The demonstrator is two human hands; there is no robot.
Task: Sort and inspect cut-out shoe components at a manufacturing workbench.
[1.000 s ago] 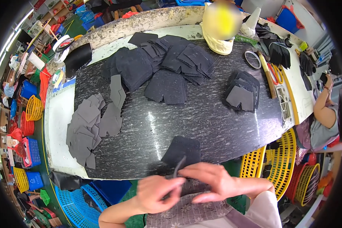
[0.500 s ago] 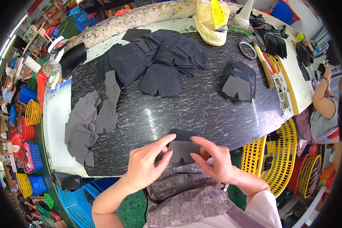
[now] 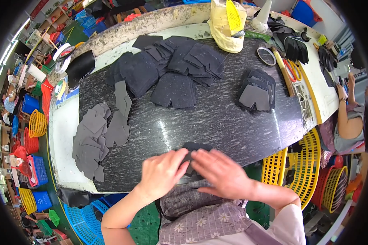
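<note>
At the near edge of the dark table lies a black cut piece (image 3: 198,145) with a smaller grey notched piece on top, largely hidden under my fingers. My left hand (image 3: 161,171) is curled at its left side, thumb and fingertips closed on the edge. Stretched flat over the grey piece, my right hand (image 3: 223,173) presses with its fingers extended. To the left spreads a loose pile of grey pieces (image 3: 90,136). Stacks of black notched pieces (image 3: 173,92) sit further back. On the right is a small stack of black pieces topped with grey ones (image 3: 254,97).
A cream container (image 3: 227,36) with a yellow strip stands at the back. Tape ring (image 3: 266,56), wooden-handled tool (image 3: 283,71) and orange-handled scissors (image 3: 295,70) lie at the right. Yellow baskets (image 3: 304,169) stand below the right edge; a co-worker's arm (image 3: 343,110) shows at far right.
My right hand has gone from gripping the piece's right side with bent fingers to lying flat across it. My left hand's fingers have drawn together at the left edge.
</note>
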